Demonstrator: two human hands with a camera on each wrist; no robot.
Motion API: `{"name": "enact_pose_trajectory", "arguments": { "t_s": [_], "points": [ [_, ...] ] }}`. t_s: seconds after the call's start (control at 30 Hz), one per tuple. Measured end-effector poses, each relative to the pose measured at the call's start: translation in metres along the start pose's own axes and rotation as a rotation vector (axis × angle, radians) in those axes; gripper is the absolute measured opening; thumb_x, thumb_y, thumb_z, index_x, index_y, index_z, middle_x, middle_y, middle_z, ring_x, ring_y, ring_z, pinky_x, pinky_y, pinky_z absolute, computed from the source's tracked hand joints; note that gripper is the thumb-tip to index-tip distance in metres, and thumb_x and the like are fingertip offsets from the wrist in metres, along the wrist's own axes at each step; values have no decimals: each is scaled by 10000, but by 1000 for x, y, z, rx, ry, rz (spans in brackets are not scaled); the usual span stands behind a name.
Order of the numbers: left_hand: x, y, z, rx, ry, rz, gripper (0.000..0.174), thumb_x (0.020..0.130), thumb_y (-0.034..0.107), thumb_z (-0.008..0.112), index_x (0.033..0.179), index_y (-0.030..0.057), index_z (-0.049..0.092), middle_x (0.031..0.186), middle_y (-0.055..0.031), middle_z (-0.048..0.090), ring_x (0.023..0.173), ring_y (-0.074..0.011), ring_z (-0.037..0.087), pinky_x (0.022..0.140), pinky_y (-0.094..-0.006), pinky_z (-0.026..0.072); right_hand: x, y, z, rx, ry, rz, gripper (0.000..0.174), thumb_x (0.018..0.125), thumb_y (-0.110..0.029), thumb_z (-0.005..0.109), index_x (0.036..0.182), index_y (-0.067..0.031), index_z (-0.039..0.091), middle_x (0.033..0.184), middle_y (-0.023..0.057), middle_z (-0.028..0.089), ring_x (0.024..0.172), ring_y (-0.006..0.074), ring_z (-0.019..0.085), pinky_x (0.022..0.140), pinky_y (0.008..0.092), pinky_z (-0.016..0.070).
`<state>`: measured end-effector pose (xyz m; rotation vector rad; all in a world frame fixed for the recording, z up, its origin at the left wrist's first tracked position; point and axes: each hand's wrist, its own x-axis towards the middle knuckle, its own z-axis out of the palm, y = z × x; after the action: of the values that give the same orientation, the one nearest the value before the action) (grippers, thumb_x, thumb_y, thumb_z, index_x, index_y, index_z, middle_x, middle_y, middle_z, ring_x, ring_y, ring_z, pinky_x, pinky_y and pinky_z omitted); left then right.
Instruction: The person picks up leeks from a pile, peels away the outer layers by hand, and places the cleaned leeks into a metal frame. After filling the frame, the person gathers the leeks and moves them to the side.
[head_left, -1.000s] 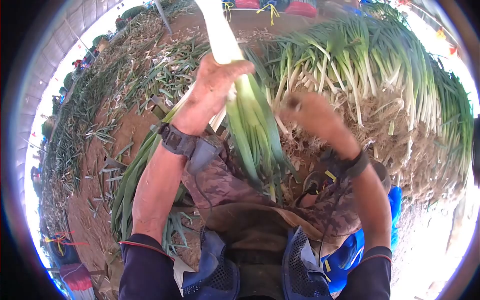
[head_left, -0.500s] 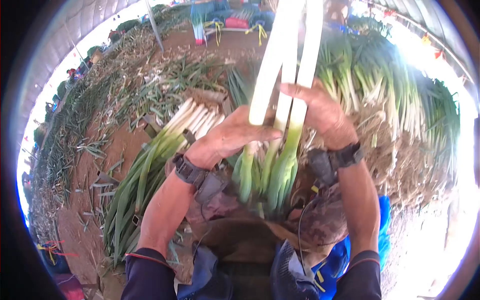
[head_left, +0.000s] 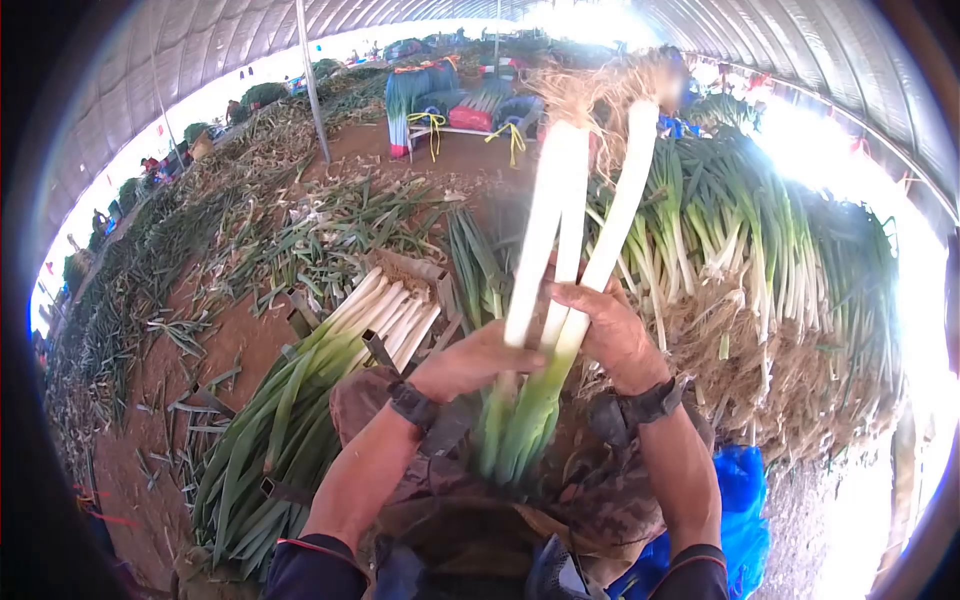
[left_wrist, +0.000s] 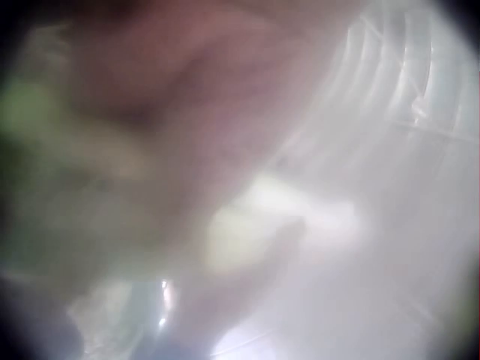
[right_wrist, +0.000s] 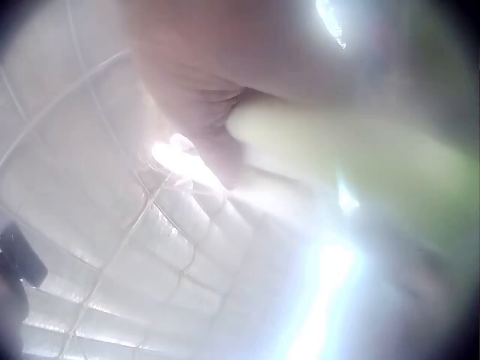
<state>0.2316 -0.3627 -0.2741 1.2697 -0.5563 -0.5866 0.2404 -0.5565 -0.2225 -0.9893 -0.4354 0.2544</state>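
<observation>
Three long leeks [head_left: 612, 225] stand roots up in front of the person, white shafts above and green leaves hanging down over the lap. The left hand [head_left: 470, 362] grips the left side of the leeks, its thumb lying across the shafts. On the right, the right hand [head_left: 615, 335] holds the rightmost shaft, thumb across the front. Both wrist views are blurred; the right wrist view shows a pale shaft [right_wrist: 300, 135] against the right hand [right_wrist: 202, 82], and the left hand [left_wrist: 202, 97] fills much of the left wrist view.
A bundle of leeks [head_left: 290, 400] lies in a metal frame [head_left: 440, 285] at the left. Unsorted leeks with roots [head_left: 740, 310] are heaped at the right. Leaf scraps [head_left: 310, 230] cover the soil, tied bundles [head_left: 470, 118] stand beyond, and a blue bag [head_left: 740, 500] lies near the right forearm.
The left hand has come down from high up with the leeks. The right hand, empty and blurred earlier, has taken hold of a shaft. The head view has tilted up, showing the roots.
</observation>
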Motion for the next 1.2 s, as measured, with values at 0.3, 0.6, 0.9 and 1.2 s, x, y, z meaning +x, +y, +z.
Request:
{"name": "enact_pose_trajectory", "arguments": {
  "t_s": [0.3,0.6,0.9,1.2],
  "points": [
    [-9,28,2,-7,-18,6,489,883,203,740,1306,17,583,1189,-78,654,1042,-147,614,890,-314,503,-3,-25,-10,-262,-245,218,674,848,-129,745,1409,68,428,1347,216,569,1234,297,582,1051,402,479],
    [-15,25,8,-182,-102,-164,648,843,111,771,1400,-19,465,1288,-149,596,1208,-250,579,1027,-390,479,-17,-10,16,-153,-149,167,631,875,-132,701,1412,57,427,1321,239,579,1176,312,609,1002,425,503],
    [-7,10,14,-300,-166,-45,788,786,246,828,1411,-25,432,1272,-195,600,1219,-310,575,1041,-420,472,-17,-4,26,-255,-81,83,498,858,-97,676,1290,79,502,1091,188,652,958,240,645,789,345,552],
    [10,-37,75,780,736,361,829,765,129,823,1436,-28,363,1229,-175,632,1145,-263,603,969,-405,494,23,30,36,-485,360,-123,555,787,38,652,1301,75,444,1063,131,601,943,175,611,746,317,519]
  ]
}}
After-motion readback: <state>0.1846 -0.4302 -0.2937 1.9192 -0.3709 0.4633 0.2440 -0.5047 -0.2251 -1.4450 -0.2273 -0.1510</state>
